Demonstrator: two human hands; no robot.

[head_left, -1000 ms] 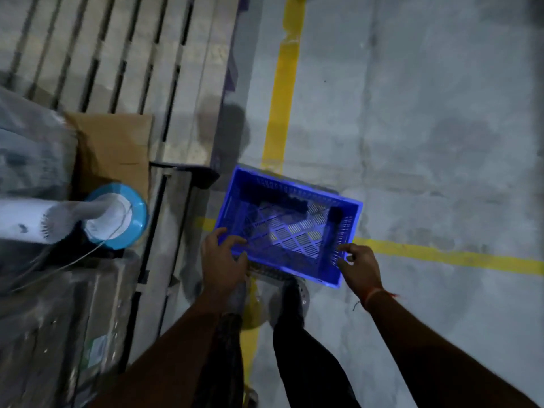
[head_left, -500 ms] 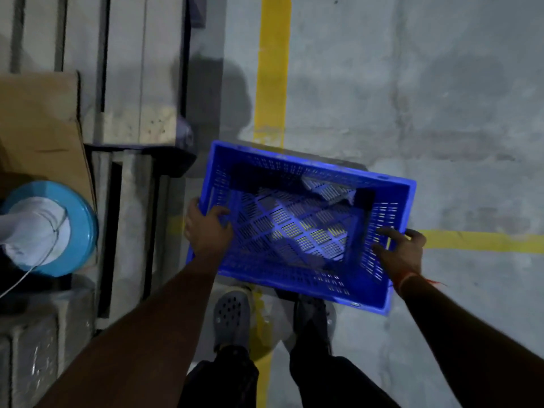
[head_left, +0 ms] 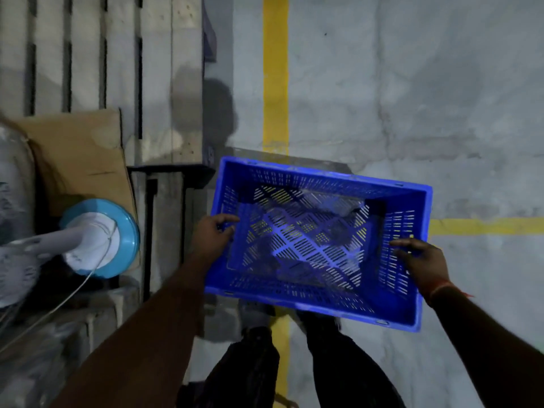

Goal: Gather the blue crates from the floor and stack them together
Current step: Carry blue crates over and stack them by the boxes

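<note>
One blue slotted plastic crate [head_left: 318, 301] is held up in front of me, open side up and empty, above my feet and the floor. My left hand [head_left: 213, 235] grips its left short wall, fingers curled over the rim. My right hand [head_left: 421, 260] grips the right short wall, fingers inside against the slots. Through the perforated bottom the floor and my shoes show faintly. No other blue crate is in view.
A wooden pallet [head_left: 97, 54] lies at the left, with cardboard [head_left: 79, 154] and a white fan on a blue round base [head_left: 100, 240] beside it. Yellow floor lines [head_left: 275, 72] cross the grey concrete. Wrapped goods sit at the lower left.
The crate has risen from the floor and come nearer to me, held by both hands on its short walls. The view has swung a little to the right.
</note>
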